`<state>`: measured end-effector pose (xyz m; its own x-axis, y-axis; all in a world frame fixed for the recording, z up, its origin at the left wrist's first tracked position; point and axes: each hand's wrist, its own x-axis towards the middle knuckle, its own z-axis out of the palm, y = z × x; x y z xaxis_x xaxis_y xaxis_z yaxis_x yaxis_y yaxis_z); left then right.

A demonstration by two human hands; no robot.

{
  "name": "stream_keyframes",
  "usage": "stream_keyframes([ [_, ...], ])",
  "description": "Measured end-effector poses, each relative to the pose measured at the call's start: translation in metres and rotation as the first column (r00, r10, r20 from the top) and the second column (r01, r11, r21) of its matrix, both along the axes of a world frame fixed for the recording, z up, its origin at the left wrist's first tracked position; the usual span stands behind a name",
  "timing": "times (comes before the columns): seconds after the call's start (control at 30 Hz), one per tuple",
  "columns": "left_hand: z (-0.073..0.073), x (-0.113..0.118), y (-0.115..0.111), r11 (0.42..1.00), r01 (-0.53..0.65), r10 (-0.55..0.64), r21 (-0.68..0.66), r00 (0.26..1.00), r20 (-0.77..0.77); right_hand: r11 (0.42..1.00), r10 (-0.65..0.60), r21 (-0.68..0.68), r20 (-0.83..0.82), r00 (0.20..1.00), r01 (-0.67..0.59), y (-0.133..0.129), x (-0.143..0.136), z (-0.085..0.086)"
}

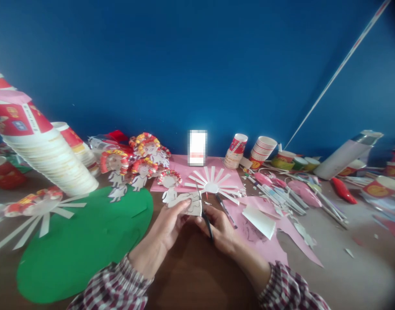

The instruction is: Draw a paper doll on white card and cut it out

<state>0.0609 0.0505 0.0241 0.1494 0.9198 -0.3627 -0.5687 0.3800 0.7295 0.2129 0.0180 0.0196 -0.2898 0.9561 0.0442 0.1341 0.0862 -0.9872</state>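
Near the centre, my left hand (174, 216) pinches a piece of white paper (193, 206) with figure outlines drawn on it. My right hand (219, 226) is closed round the dark handles of scissors (209, 224), whose blades are at the paper's right edge. Just behind the paper lies a white cup cut into spread strips (211, 187), on pink paper (178, 165). A small cut-out figure with a red and white ring round its head (170, 181) lies beyond my left hand. A dark pen (227, 211) is to the right of the scissors.
Green paper (87, 245) lies at the left, beside a tall leaning stack of paper cups (55, 150). More ringed figures (141, 170) are behind it. At the right are pink scraps (258, 232), brushes and pens (287, 196), a red object (343, 190) and several cups.
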Motion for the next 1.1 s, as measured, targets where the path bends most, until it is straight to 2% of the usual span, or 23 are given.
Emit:
stream_keyframes([
  [0.57, 0.0025, -0.0019, 0.0007, 1.000, 0.007, -0.008, -0.021, 1.000, -0.024, 1.000, 0.028, 0.008, -0.057, 0.998, -0.028, 0.0007, 0.0000, 0.0026],
  [0.87, 0.0038, -0.0051, 0.0027, 0.999, 0.006, -0.008, -0.054, 0.999, -0.046, 1.000, 0.019, 0.018, 0.018, 1.000, -0.019, 0.0010, 0.0017, 0.0020],
  [1.1, 0.0054, -0.0060, 0.0038, 0.999, 0.045, -0.045, 0.003, 0.999, -0.031, 1.000, 0.029, 0.001, 0.070, 0.997, -0.029, 0.0007, 0.0021, 0.0058],
])
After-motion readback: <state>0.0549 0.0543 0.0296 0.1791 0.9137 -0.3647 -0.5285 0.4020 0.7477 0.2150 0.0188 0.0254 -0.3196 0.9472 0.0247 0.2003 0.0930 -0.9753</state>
